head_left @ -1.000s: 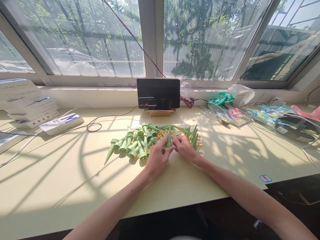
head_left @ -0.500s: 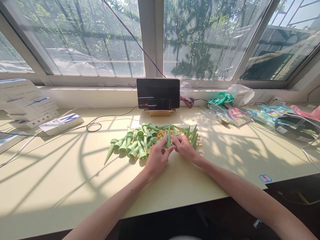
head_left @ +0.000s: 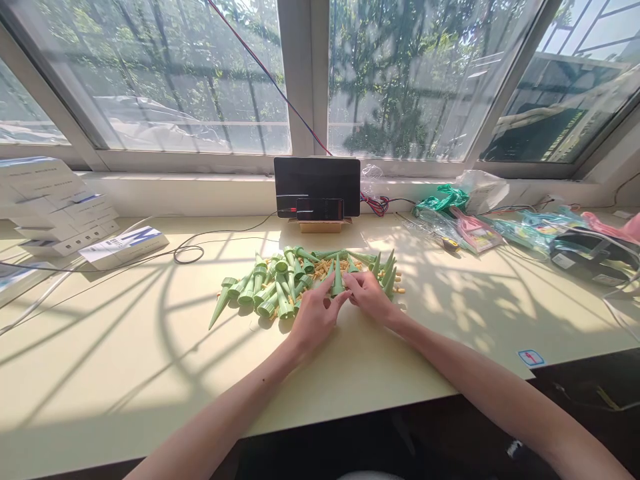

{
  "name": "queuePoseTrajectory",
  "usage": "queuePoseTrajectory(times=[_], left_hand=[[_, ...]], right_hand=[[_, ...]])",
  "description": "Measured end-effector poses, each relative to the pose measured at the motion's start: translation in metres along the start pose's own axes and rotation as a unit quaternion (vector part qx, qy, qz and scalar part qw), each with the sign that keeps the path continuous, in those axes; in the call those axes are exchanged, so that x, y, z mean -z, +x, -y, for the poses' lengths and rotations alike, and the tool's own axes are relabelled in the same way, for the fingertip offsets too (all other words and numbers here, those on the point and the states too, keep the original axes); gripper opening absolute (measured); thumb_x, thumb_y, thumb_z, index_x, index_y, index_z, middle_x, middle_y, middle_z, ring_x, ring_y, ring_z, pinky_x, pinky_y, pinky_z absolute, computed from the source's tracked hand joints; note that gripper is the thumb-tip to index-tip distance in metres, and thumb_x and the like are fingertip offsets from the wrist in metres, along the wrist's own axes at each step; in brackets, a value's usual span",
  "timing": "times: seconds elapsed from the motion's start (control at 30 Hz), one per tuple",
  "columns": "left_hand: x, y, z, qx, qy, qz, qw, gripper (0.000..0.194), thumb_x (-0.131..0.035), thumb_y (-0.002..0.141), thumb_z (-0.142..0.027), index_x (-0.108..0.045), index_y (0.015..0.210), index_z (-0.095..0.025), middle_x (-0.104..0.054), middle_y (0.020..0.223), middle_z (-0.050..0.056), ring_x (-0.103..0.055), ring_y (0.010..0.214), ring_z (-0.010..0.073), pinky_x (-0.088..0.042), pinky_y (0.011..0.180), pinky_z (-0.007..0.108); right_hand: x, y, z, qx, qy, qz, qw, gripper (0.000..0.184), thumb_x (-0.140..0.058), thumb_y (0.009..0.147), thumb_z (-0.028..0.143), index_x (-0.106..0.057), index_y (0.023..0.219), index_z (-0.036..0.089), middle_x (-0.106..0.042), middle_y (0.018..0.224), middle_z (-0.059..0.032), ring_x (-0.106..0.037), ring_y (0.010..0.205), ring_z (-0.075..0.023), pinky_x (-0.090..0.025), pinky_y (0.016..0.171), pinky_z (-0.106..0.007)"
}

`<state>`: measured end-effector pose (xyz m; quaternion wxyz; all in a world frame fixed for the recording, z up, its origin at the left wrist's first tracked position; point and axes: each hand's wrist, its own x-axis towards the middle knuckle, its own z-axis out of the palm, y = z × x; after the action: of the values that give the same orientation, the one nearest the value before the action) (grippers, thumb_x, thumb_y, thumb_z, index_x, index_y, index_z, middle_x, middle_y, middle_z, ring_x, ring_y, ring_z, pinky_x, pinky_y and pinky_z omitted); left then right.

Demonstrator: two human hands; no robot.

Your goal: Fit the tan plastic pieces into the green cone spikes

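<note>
Between my two hands a green cone-shaped plastic spike (head_left: 338,277) stands point up. My left hand (head_left: 313,317) is closed on it, with its index finger along the left side and its thumb in front of the base. From the right, my right hand (head_left: 373,298) pinches near the base of the same spike, and its fingertips almost meet my left thumb. A pile of similar green spikes (head_left: 260,283) lies to the left. More spikes (head_left: 384,270) stand just beyond my right hand. Small tan pegs (head_left: 325,268) are heaped behind the hands, partly hidden by them.
A black tablet (head_left: 317,177) and a phone (head_left: 320,209) lean on a stand at the back. White boxes (head_left: 125,247) are at the left, with a dark cable (head_left: 187,253) looping across the table. Plastic bags (head_left: 475,230) and a black device (head_left: 595,257) lie at the right.
</note>
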<state>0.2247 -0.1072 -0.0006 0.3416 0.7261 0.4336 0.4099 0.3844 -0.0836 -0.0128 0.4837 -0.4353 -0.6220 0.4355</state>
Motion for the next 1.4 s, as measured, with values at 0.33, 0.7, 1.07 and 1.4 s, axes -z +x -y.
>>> queuePoseTrajectory(times=[0.33, 0.7, 1.07, 1.4], left_hand=[[-0.001, -0.001, -0.001, -0.003, 0.007, 0.007, 1.000, 0.059, -0.058, 0.092, -0.041, -0.051, 0.147, -0.019, -0.051, 0.047, -0.007, -0.046, 0.040, 0.0138, -0.041, 0.052, 0.026], [-0.003, 0.001, -0.007, 0.041, -0.059, 0.040, 0.997, 0.051, -0.043, 0.099, -0.049, -0.054, 0.141, -0.021, -0.058, 0.050, -0.004, -0.057, 0.043, 0.0179, -0.047, 0.053, 0.028], [-0.003, 0.003, -0.008, 0.095, -0.139, 0.024, 0.985, 0.043, -0.040, 0.099, -0.052, -0.052, 0.128, -0.022, -0.056, 0.059, -0.005, -0.055, 0.042, 0.0145, -0.046, 0.044, 0.026], [-0.006, 0.006, -0.004, 0.106, -0.226, -0.010, 0.968, 0.045, -0.049, 0.092, -0.064, -0.042, 0.076, -0.022, -0.043, 0.060, -0.006, -0.049, 0.037, 0.0101, -0.035, 0.033, 0.022]], right_hand=[[-0.001, -0.001, 0.002, -0.005, 0.003, -0.012, 1.000, 0.051, -0.051, 0.094, 0.053, -0.035, 0.056, 0.023, -0.033, 0.046, 0.0046, -0.030, 0.043, -0.0102, -0.027, 0.043, -0.027], [-0.002, -0.002, 0.008, -0.004, 0.035, -0.006, 0.999, 0.049, -0.050, 0.095, 0.048, -0.037, 0.056, 0.022, -0.032, 0.051, 0.0059, -0.031, 0.044, -0.0087, -0.026, 0.043, -0.026], [-0.004, -0.002, 0.010, 0.039, -0.026, 0.016, 0.999, 0.049, -0.050, 0.096, 0.053, -0.043, 0.060, 0.021, -0.038, 0.052, 0.0053, -0.035, 0.047, -0.0091, -0.028, 0.046, -0.025], [-0.006, -0.009, 0.015, 0.113, -0.159, 0.032, 0.980, 0.037, -0.048, 0.093, 0.034, -0.034, 0.061, 0.021, -0.031, 0.057, 0.0058, -0.030, 0.054, -0.0100, -0.026, 0.052, -0.026]])
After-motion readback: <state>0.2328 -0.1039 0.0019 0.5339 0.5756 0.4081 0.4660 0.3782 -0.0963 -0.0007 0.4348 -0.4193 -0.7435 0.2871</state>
